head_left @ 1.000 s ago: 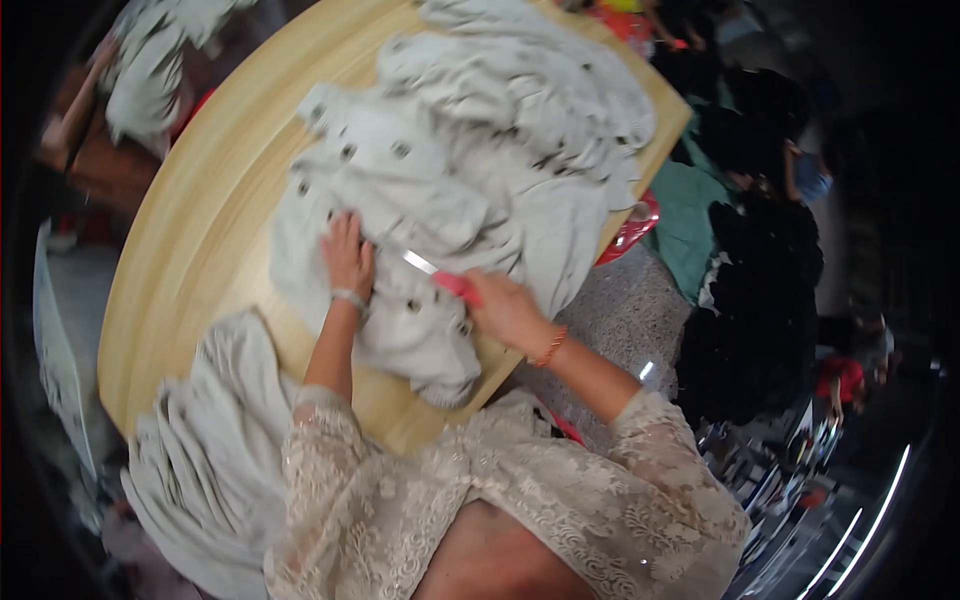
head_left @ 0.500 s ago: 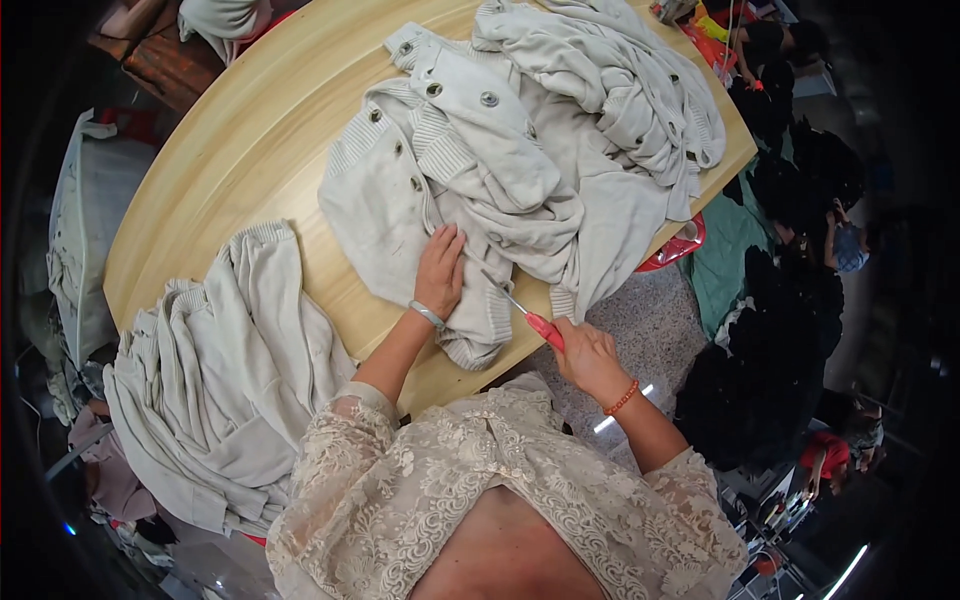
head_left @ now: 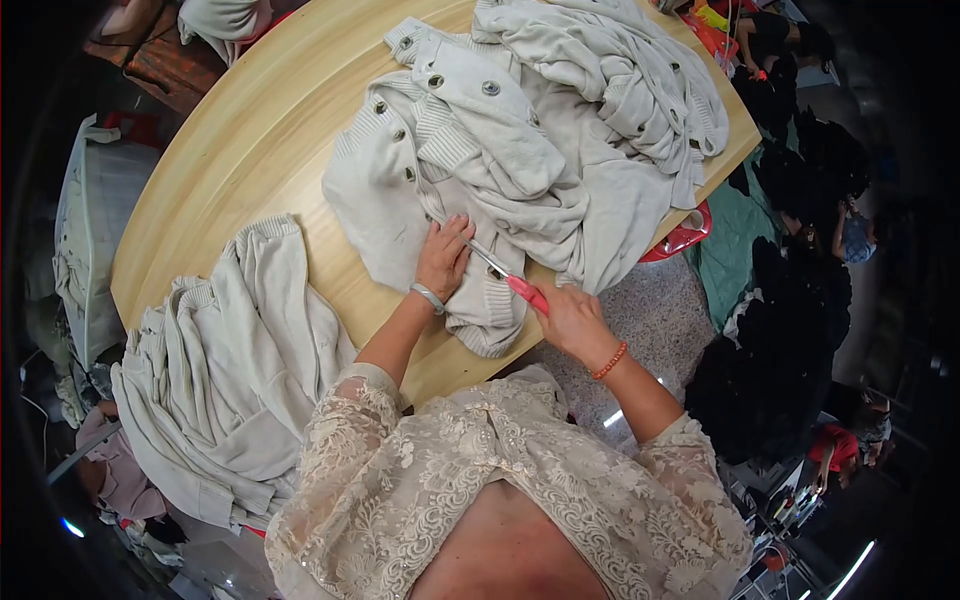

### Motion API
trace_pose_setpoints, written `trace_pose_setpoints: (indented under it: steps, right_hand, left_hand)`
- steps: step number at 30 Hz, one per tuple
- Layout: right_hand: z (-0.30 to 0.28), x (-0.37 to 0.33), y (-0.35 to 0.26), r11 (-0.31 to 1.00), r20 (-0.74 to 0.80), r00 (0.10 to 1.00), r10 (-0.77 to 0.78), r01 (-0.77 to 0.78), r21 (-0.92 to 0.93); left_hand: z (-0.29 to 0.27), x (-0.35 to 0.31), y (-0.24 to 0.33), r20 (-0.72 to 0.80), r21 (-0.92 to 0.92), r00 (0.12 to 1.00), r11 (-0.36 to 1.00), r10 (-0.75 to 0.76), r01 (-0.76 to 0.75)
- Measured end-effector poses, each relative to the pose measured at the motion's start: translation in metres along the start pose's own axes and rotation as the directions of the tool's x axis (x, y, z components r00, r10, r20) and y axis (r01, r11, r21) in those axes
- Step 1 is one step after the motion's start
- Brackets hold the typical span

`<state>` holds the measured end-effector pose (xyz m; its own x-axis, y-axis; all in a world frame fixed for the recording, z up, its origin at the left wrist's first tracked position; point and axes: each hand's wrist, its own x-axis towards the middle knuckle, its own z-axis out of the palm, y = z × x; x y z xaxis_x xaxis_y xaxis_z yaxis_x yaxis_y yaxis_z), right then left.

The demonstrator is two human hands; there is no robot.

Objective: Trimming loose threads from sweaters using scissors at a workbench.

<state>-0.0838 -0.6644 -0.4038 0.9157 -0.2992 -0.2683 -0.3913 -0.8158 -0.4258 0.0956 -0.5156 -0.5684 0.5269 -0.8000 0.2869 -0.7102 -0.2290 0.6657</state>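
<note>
A pale grey knit cardigan point(head_left: 375, 215) with dark round buttons and ribbed edges lies bunched on the table in front of me. My left hand point(head_left: 443, 257), wearing a bracelet, rests on its button edge with the fingers laid out over the cloth. In my right hand point(head_left: 575, 322) is a red-handled tool point(head_left: 527, 293) with a slim metal blade; whether it has one blade or two is hard to make out. Its tip reaches the cloth right beside my left fingertips. A dark button point(head_left: 494, 272) shows next to the blade.
More pale grey knitwear point(head_left: 620, 85) is heaped at the table's far right. Another pile of knit garments point(head_left: 225, 370) hangs over the near left edge of the wooden table point(head_left: 220, 160). Dark cloth heaps point(head_left: 765, 370) lie on the floor to the right, with people beyond.
My right hand has moved up and slightly left, bringing the tool's tip to my left fingertips. My left fingers have shifted slightly along the cardigan's edge.
</note>
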Motion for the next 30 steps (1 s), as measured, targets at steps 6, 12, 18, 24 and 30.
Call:
trace_pose_setpoints:
  steps: [6, 12, 18, 24, 30]
  right_hand:
    - [-0.002, -0.036, 0.000, 1.000, 0.121, 0.992, 0.022, -0.023, 0.001]
    - [0.001, -0.025, -0.004, 0.997, -0.051, 0.998, -0.027, 0.031, 0.068]
    - [-0.002, -0.032, 0.000, 1.000, -0.011, 1.000, -0.007, 0.008, 0.019]
    - [0.004, -0.028, -0.009, 0.993, 0.164, 0.981, 0.108, -0.116, 0.037]
    - [-0.007, -0.057, 0.013, 0.993, -0.016, 0.994, 0.105, -0.103, 0.063]
  left_hand:
    - [0.000, 0.003, 0.003, -0.031, 0.170, 0.999, 0.985, 0.016, -0.010]
    - [-0.002, -0.003, 0.006, -0.261, -0.171, 0.962, 0.985, -0.077, 0.032]
    - [0.002, -0.001, 0.002, -0.276, 0.030, 0.947, 0.983, -0.164, 0.179]
    - [0.006, 0.002, 0.001, -0.114, 0.177, 0.986, 0.974, -0.125, 0.143]
    - [-0.010, -0.006, 0.064, -0.122, 0.037, 0.992, 0.999, -0.006, 0.011]
